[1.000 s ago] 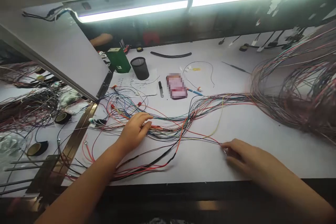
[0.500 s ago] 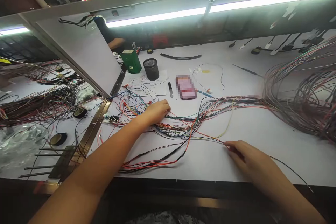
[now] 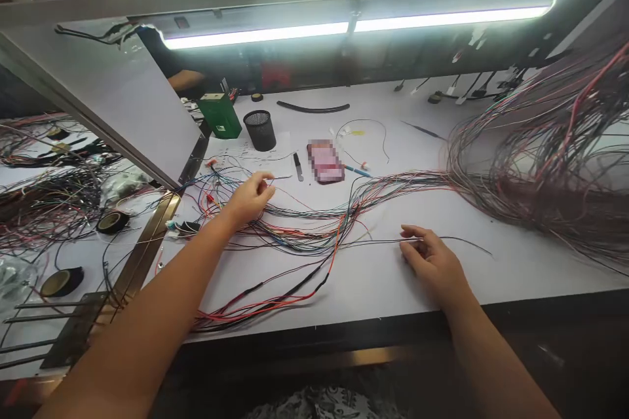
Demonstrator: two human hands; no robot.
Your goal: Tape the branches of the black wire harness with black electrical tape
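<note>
thin dark wire is pinched in the right hand near the pink phone, kept taut, while the left hand nips another strand's end.

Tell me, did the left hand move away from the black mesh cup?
No, the left hand moved closer to the black mesh cup, sliding up the white table over the coloured wires.

Blurred beyond reading: pink object mid-surface. Cut off by the right edge: big wire bundle. Too small to tell: whether right hand pinches the thin dark wire or merely rests on it.
</note>
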